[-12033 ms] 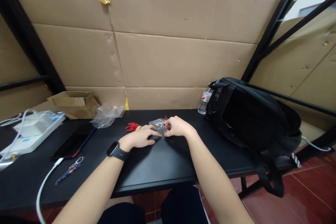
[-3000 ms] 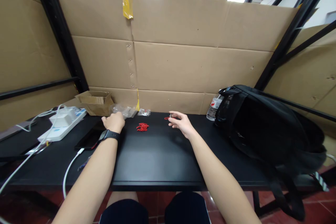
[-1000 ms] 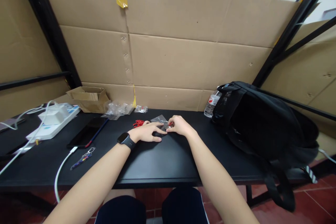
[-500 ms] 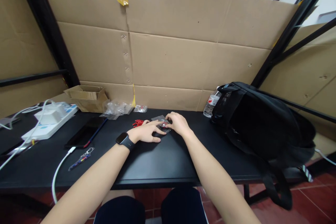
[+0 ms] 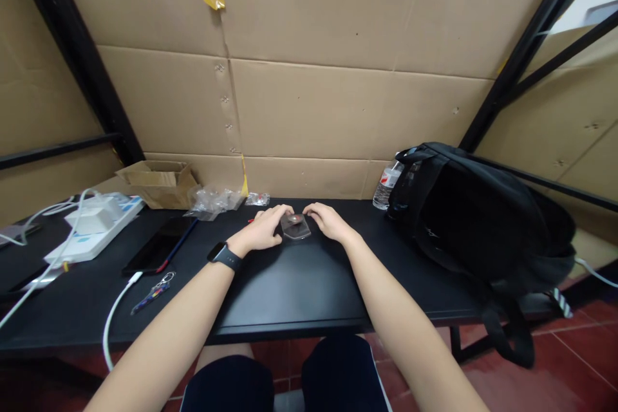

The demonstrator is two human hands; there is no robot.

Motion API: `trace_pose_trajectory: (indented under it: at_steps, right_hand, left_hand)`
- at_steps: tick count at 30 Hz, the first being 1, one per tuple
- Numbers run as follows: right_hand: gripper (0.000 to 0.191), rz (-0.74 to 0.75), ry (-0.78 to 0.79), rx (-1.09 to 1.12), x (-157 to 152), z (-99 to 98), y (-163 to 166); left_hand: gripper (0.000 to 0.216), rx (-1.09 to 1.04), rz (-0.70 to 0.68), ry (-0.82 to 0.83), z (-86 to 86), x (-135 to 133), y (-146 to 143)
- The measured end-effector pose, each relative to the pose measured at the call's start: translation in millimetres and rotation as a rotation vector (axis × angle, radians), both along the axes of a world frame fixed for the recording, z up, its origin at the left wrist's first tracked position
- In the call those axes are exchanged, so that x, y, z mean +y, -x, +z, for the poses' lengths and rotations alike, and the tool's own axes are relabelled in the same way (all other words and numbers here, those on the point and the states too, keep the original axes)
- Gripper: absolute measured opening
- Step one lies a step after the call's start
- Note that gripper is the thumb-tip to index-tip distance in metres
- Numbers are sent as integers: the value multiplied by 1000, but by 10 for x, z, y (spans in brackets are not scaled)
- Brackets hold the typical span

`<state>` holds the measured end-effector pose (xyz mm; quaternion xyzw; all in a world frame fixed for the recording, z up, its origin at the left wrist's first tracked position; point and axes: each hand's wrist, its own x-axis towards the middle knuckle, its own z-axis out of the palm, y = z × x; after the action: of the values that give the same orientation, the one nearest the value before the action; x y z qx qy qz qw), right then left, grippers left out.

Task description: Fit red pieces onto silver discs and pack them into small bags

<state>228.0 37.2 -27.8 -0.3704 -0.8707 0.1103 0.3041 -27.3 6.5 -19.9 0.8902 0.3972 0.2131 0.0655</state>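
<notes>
A small clear plastic bag [image 5: 295,227] with something red inside lies flat on the black table [image 5: 299,290], between my two hands. My left hand [image 5: 261,232], with a black watch on the wrist, has its fingers curled onto the bag's left edge. My right hand [image 5: 329,221] presses its fingertips on the bag's right edge. The pile of red clips is mostly hidden behind my left hand; only a sliver [image 5: 250,221] shows.
A black backpack [image 5: 483,212] fills the table's right end, a water bottle [image 5: 385,185] beside it. At the back left are a cardboard box [image 5: 157,181], empty clear bags [image 5: 212,201] and one small filled bag [image 5: 257,199]. A phone [image 5: 157,251], power strip [image 5: 91,232], keychain [image 5: 149,293] and white cable [image 5: 113,318] lie left.
Three seconds ago my hands were apart, the left at the bag pile. Since then both closed on one small bag, a red piece went inside, and the bag now lies flat under my fingertips.
</notes>
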Motion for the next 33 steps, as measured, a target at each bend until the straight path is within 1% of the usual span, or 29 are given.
trace_pose_trajectory:
  at_steps: [2, 4, 5, 6, 7, 8, 9, 11, 15, 16, 17, 19, 20, 21, 23, 24, 27, 28, 30, 33]
  right_hand:
    - [34, 10, 6, -38, -6, -15, -27]
    - [37, 17, 29, -82, 6, -42, -13]
    - [32, 18, 37, -88, 16, -53, 0]
    - [24, 16, 40, -78, 26, -61, 12]
    - [14, 15, 41, -57, 33, -64, 20]
    - [6, 16, 45, -30, 36, -62, 22]
    - [5, 14, 53, -2, 35, -57, 20]
    - [8, -18, 99, 35, 22, -43, 13]
    - [7, -158, 247, 122, -25, -47, 53]
    - [11, -178, 265, 147, -38, -56, 78]
    - [21, -193, 270, 169, -50, -66, 104]
    - [42, -206, 252, 173, -73, -83, 149]
    - [48, -201, 238, 159, -82, -88, 165]
    - [49, -185, 221, 128, -88, -90, 175]
    - [40, -145, 168, 30, -93, -92, 181]
    - [36, -131, 133, -22, -92, -94, 182]
    - [31, -160, 27, -117, -87, -109, 189]
    - [31, -177, 16, -132, -88, -114, 197]
    - [25, -193, 41, -160, -98, -115, 217]
    - [15, -186, 120, -187, -124, -69, 244]
  left_hand:
    - [55, 26, 60, -51, -49, 19, -19]
    - [34, 52, 96, -76, -90, 32, -52]
    - [24, 56, 110, -80, -104, 38, -68]
    - [17, 55, 125, -80, -113, 42, -80]
    - [15, 52, 139, -78, -115, 47, -88]
    - [16, 45, 151, -77, -112, 51, -92]
    - [20, 35, 162, -76, -105, 56, -93]
    - [28, 11, 185, -73, -82, 67, -91]
    - [41, -41, 268, -27, -56, 83, -109]
    - [41, -49, 288, -17, -60, 84, -120]
    - [40, -54, 304, -12, -69, 84, -131]
    - [30, -63, 322, -6, -97, 81, -154]
    - [24, -71, 328, 3, -114, 80, -163]
    - [26, -79, 329, 11, -130, 79, -169]
    - [39, -76, 312, 11, -157, 78, -174]
    - [39, -56, 294, -2, -166, 77, -174]
    - [25, 22, 252, -67, -171, 64, -169]
    - [27, 37, 247, -82, -167, 57, -169]
    - [36, 51, 226, -88, -152, 39, -172]
    - [39, 81, 175, -62, -130, 21, -182]
